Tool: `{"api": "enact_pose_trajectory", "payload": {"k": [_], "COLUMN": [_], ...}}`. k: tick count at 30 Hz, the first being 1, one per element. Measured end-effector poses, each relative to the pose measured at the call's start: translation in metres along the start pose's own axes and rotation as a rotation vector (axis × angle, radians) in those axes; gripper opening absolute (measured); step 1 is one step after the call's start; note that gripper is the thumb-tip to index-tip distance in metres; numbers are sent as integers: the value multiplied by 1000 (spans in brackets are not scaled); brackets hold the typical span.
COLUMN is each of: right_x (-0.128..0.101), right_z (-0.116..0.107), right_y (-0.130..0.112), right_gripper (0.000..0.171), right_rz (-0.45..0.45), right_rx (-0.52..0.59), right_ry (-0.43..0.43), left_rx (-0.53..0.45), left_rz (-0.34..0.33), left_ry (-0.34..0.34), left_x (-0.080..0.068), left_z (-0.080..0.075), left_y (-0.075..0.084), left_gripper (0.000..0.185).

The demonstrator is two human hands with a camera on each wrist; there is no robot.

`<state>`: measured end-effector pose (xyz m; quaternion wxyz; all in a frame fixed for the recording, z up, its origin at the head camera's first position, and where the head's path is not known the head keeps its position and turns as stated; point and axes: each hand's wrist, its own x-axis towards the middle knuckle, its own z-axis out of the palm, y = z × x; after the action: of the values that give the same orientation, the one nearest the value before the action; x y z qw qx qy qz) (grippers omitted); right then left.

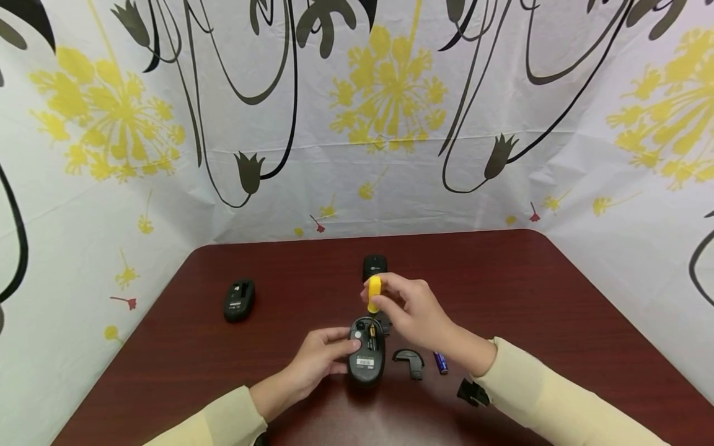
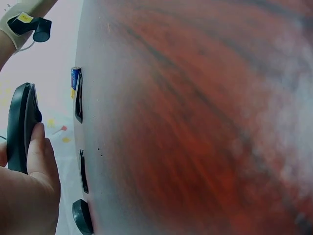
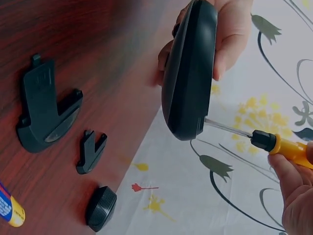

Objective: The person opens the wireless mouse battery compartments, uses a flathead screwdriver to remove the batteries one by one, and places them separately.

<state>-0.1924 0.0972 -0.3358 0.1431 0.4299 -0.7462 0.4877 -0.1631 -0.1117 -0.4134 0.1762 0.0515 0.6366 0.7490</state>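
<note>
The left hand (image 1: 318, 362) grips an upturned black plastic computer mouse (image 1: 365, 367) above a red-brown table (image 1: 474, 272). In its oval underside, an open battery compartment (image 1: 372, 337) shows a yellowish strip, too small to identify. Just right lie a hook-shaped battery cover (image 1: 414, 362) and a blue cylindrical battery (image 1: 441, 363). The right hand (image 1: 421, 314) pinches a yellow-handled screwdriver (image 1: 374, 294), its metal shaft meeting the mouse's far end. Beyond rest a second cover (image 3: 91, 152) and two more mice (image 1: 239, 300).

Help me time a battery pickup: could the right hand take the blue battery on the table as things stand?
Probably not: the right hand is pinching the yellow screwdriver. Free of that, it likely could; the blue battery lies close by, nothing resting on it.
</note>
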Motion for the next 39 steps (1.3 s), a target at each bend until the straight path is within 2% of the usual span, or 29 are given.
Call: {"api": "enact_pose_trajectory", "payload": {"k": [6, 15, 22, 27, 39], "right_x": [3, 11, 17, 19, 19], "right_z": [-5, -14, -20, -22, -22], "right_y": [4, 15, 32, 42, 60], "right_gripper": [18, 23, 24, 22, 26], "right_rz": [122, 349, 526, 625, 745], "right_rx": [44, 192, 359, 382, 472], "right_ry": [22, 32, 59, 64, 27], "left_rx": [11, 8, 2, 8, 2], "left_rz": [-8, 7, 26, 28, 28], "left_ry": [-2, -8, -33, -38, -41], "left_x": [1, -1, -2, -2, -2], "left_z": [1, 1, 3, 4, 5], "left_y": [0, -3, -2, -1, -1], "left_gripper": [50, 53, 52, 50, 51]}}
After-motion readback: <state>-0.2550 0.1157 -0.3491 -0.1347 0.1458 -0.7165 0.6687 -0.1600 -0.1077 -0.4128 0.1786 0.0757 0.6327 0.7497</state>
